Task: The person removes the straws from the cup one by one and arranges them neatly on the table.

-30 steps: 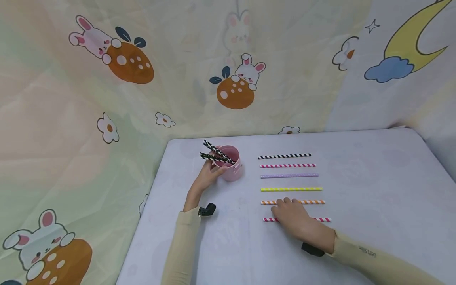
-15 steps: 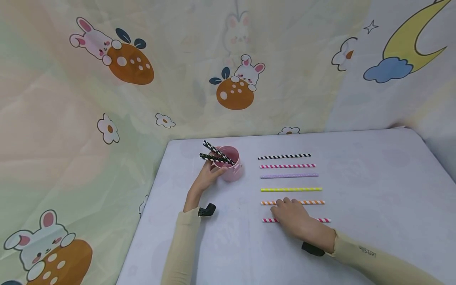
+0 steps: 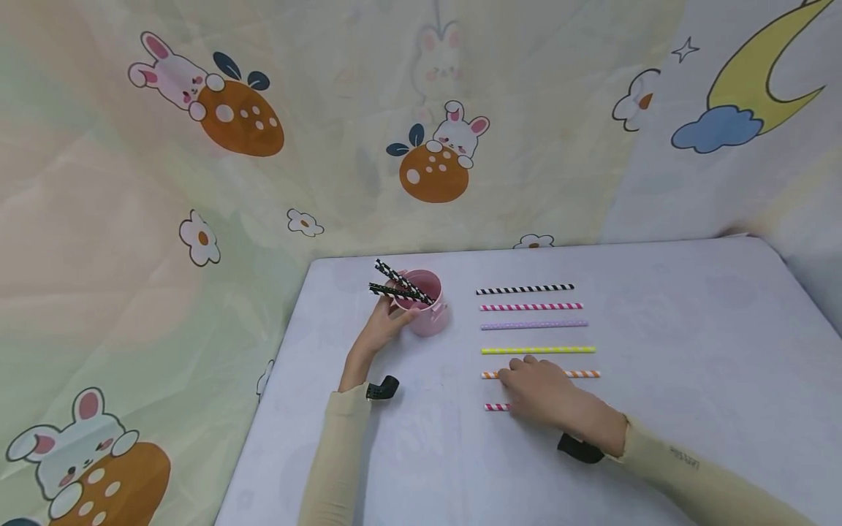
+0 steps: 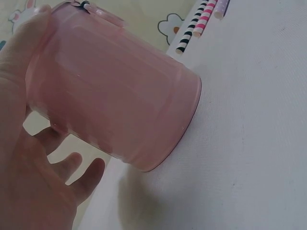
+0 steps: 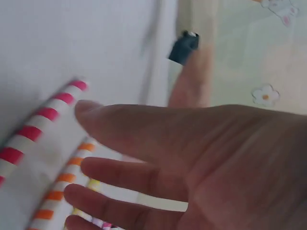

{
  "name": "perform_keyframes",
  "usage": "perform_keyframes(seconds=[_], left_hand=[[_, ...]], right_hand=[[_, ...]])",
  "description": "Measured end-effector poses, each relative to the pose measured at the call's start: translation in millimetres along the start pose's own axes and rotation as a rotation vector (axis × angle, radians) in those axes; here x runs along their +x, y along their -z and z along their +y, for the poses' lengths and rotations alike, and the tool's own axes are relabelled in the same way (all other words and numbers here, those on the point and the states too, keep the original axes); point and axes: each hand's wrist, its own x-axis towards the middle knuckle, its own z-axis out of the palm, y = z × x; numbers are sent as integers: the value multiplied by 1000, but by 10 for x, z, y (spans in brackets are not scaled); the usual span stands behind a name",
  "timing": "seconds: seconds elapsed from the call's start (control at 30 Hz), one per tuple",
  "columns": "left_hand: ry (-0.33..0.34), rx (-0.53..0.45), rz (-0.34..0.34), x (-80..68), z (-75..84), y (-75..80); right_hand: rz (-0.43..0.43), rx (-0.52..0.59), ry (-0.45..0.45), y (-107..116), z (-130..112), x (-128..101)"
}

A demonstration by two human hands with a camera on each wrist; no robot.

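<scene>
My left hand (image 3: 389, 318) grips a pink cup (image 3: 427, 310) at the table's far left; two black-and-white straws (image 3: 397, 281) lean out of it. The left wrist view shows the cup (image 4: 115, 110) tilted in my left hand (image 4: 29, 158). Right of the cup, several straws lie in a row: black-striped (image 3: 525, 289), pink (image 3: 530, 306), purple (image 3: 534, 324), yellow (image 3: 538, 350), orange-striped (image 3: 585, 374) and red-striped (image 3: 496, 407). My right hand (image 3: 536, 391) lies with straight fingers over the orange and red straws. In the right wrist view my right hand (image 5: 158, 158) spreads above the red-striped straw (image 5: 38, 124) and orange straw (image 5: 57, 191).
The pale table (image 3: 691, 321) ends at a fabric backdrop printed with rabbits (image 3: 437, 150) behind and to the left. A black wrist camera (image 3: 381, 388) sits on my left sleeve.
My right hand has slid a little left and forward over the two nearest straws; the red-striped straw's right end no longer shows. The left hand and cup have not moved.
</scene>
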Motion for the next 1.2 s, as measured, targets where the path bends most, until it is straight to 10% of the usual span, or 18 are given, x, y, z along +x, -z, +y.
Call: perform_keyframes(seconds=[0.4, 0.63, 1.2], left_hand=[[-11, 15, 1, -3, 24, 6], [-40, 20, 40, 92, -341, 12], [-13, 46, -2, 8, -5, 14]], right_hand=[[183, 433, -31, 672, 234, 477], [289, 628, 30, 700, 153, 887], [336, 468, 154, 741, -119, 1524]])
